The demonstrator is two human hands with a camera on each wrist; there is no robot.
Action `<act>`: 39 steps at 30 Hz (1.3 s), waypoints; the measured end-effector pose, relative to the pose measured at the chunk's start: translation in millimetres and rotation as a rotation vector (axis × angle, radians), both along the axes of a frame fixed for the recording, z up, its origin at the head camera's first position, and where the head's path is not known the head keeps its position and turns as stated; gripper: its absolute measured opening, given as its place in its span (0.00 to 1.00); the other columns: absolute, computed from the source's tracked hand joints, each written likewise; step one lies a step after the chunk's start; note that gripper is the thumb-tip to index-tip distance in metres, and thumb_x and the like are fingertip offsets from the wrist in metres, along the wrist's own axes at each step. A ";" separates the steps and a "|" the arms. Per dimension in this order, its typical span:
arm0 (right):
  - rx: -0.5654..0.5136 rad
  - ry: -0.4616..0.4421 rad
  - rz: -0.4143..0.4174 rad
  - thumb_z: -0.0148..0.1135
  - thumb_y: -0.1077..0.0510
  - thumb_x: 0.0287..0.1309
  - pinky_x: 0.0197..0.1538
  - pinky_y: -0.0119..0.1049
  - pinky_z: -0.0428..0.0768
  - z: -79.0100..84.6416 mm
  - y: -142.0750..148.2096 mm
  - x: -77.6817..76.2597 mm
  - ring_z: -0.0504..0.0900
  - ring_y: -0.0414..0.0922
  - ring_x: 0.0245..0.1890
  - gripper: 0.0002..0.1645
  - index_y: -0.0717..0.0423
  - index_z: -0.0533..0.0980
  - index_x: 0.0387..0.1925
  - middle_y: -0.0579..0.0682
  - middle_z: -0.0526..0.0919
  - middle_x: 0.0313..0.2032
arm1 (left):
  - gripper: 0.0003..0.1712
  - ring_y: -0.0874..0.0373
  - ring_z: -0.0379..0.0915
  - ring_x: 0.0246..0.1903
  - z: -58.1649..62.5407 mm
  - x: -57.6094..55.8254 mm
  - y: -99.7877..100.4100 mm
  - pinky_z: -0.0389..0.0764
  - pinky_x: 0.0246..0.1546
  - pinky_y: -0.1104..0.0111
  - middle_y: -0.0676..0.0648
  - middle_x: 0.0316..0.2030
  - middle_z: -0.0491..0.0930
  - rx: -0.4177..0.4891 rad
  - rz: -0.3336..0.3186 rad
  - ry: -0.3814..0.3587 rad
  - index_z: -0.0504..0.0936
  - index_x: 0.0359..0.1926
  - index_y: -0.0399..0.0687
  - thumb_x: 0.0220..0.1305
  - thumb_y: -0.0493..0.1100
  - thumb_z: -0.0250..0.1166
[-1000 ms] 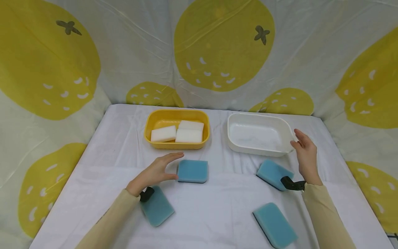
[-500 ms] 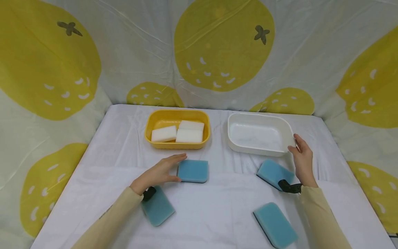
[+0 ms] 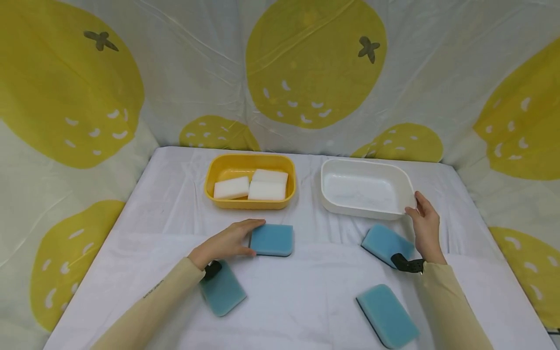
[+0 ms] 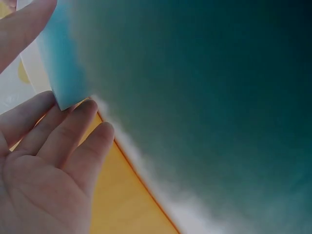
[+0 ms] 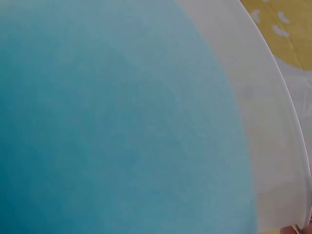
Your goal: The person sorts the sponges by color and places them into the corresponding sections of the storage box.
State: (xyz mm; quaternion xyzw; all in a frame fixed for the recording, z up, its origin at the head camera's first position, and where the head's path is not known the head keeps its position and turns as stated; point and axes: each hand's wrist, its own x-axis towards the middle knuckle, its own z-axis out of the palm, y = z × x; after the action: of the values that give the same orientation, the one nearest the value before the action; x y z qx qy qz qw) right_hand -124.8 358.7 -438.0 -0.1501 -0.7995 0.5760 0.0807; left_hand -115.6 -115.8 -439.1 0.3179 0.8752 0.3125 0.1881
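My left hand [image 3: 227, 242] holds the left end of a blue sponge [image 3: 274, 240], thumb at its front edge and fingers at its back edge. In the left wrist view, that sponge [image 4: 63, 63] shows between the thumb and the fingers [image 4: 73, 129]. A second blue sponge [image 3: 224, 291] lies under the left wrist and blurs across much of that view. My right hand [image 3: 426, 226] grips the right end of a white plastic tub [image 3: 363, 212], with nothing inside it. Close to that wrist lies another blue sponge [image 3: 386, 243], which fills most of the right wrist view.
A yellow tub [image 3: 249, 205] with several white sponges [image 3: 267, 190] stands at the back left, beside the white tub. Another blue sponge [image 3: 388, 316] lies front right. The white cloth-covered table [image 3: 297, 301] backs onto a lemon-print curtain [image 3: 210, 73].
My left hand has moved right and closed in on the blue sponge's left end. The right hand has come down and left onto the white tub's right end. Tubs and sponges stay put.
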 end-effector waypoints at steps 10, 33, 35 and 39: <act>-0.032 -0.021 -0.011 0.43 0.61 0.71 0.65 0.27 0.58 -3.6 1.1 0.2 0.51 0.48 0.71 0.36 0.60 0.45 0.74 0.59 0.46 0.73 | 0.44 0.46 0.59 0.65 -1.8 0.3 0.3 0.63 0.63 0.55 0.39 0.66 0.64 -0.006 0.018 0.024 0.61 0.70 0.38 0.55 0.40 0.72; -0.059 0.008 0.058 0.41 0.65 0.70 0.66 0.28 0.54 -3.9 5.0 -1.0 0.45 0.50 0.72 0.35 0.60 0.42 0.74 0.59 0.40 0.73 | 0.42 0.45 0.61 0.63 21.8 4.1 -7.7 0.65 0.62 0.53 0.40 0.64 0.67 0.089 0.066 0.089 0.65 0.68 0.38 0.54 0.39 0.73; -0.064 0.011 0.060 0.41 0.66 0.70 0.66 0.28 0.54 -4.0 5.5 -1.5 0.45 0.50 0.72 0.36 0.59 0.42 0.74 0.58 0.40 0.73 | 0.42 0.46 0.61 0.64 26.0 2.8 -7.0 0.65 0.62 0.53 0.40 0.64 0.66 0.104 0.065 0.101 0.64 0.68 0.37 0.54 0.39 0.73; -0.064 0.010 0.062 0.41 0.65 0.70 0.66 0.28 0.54 -4.5 6.7 -1.9 0.45 0.50 0.72 0.36 0.60 0.41 0.74 0.58 0.40 0.73 | 0.42 0.47 0.61 0.64 34.4 -0.7 -3.6 0.65 0.62 0.53 0.40 0.65 0.66 0.131 0.058 0.121 0.63 0.68 0.38 0.55 0.39 0.72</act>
State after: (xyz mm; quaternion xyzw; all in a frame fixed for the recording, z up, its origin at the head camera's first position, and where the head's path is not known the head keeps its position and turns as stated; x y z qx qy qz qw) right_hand -126.8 365.4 -442.5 -0.1249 -0.7845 0.6042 0.0620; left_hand -116.2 -119.4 -404.8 0.3224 0.8714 0.3547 0.1044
